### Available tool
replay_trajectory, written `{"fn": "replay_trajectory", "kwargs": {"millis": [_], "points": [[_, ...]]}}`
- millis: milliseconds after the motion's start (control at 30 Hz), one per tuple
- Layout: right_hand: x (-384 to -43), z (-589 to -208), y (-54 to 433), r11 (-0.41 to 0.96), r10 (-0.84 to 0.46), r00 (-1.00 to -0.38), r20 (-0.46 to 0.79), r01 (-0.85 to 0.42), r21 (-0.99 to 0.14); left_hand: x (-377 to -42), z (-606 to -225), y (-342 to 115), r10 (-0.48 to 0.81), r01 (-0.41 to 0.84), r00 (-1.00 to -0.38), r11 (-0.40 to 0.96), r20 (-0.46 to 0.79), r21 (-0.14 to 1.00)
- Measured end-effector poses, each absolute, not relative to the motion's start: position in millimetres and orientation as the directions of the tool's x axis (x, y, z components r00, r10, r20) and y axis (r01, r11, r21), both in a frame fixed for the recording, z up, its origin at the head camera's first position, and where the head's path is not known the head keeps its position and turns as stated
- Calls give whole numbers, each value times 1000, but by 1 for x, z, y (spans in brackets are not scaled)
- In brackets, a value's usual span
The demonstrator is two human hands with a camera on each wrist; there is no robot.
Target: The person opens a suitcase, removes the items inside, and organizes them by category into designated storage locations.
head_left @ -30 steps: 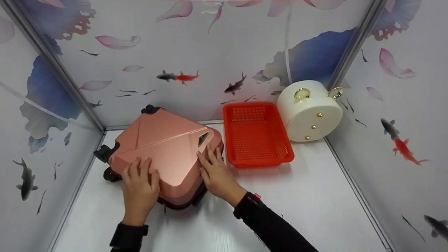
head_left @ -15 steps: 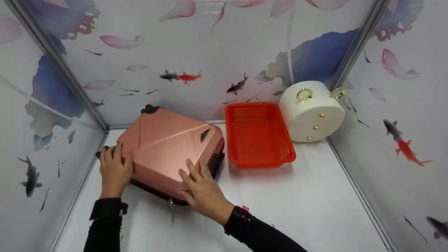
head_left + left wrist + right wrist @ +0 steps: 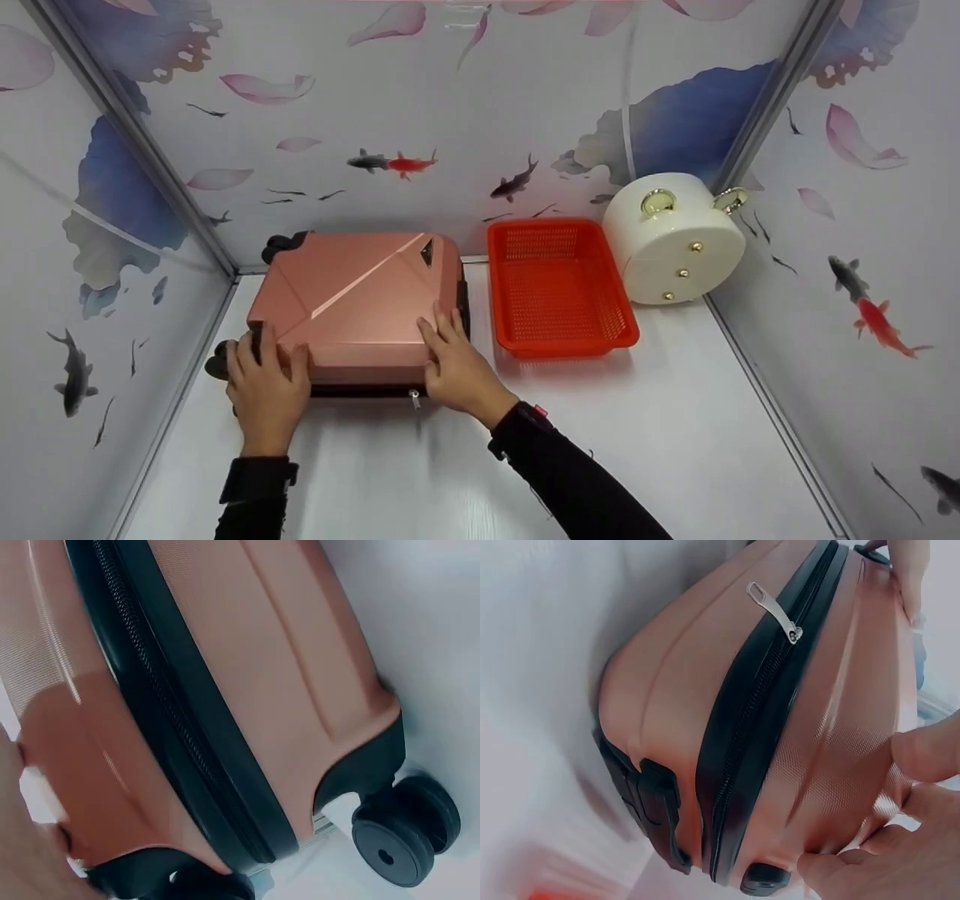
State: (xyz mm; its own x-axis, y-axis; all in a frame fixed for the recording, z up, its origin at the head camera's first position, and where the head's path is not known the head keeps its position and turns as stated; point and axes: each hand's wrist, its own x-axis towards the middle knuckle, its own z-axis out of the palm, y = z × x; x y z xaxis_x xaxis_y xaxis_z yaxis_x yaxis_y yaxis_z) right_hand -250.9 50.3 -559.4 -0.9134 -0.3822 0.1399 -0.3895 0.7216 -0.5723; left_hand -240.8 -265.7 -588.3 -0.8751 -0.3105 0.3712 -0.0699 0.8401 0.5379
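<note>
A rose-pink hard-shell suitcase with black wheels lies flat near the back wall, its long side facing me. My left hand rests on its near left corner beside a black wheel, fingers over the top edge. On the near right corner, my right hand lies with fingertips on the top shell. In the right wrist view its thumb and fingers spread against the shell. A silver zipper pull hangs from the black zipper band on the near side. Much of the left hand is out of the left wrist view.
Right of the suitcase stands a red plastic basket, a narrow gap between them. A round cream case with gold rings and studs leans in the back right corner. Printed wall panels enclose the white table on three sides.
The suitcase has turned from a slant to lie square with the back wall. My left hand went left to the wheel corner; my right hand has followed the near right corner around.
</note>
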Motion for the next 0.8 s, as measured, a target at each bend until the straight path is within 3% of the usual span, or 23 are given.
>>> {"fn": "replay_trajectory", "kwargs": {"millis": [267,367,533,800], "points": [[-253,-557,52,731,-399,-904,155,-416,-541,-210,-596,-206,-347,-48,-777,865,526,499],[-254,-559,51,739,-409,-893,189,-445,-505,-196,-610,-169,-240,28,-831,883,501,469],[-257,-561,51,754,-419,-875,241,-483,-445,-192,-631,-123,-103,58,-954,858,282,510],[-258,-564,51,764,-417,-884,210,-466,-446,-197,-636,-105,-37,130,-960,817,276,562]]}}
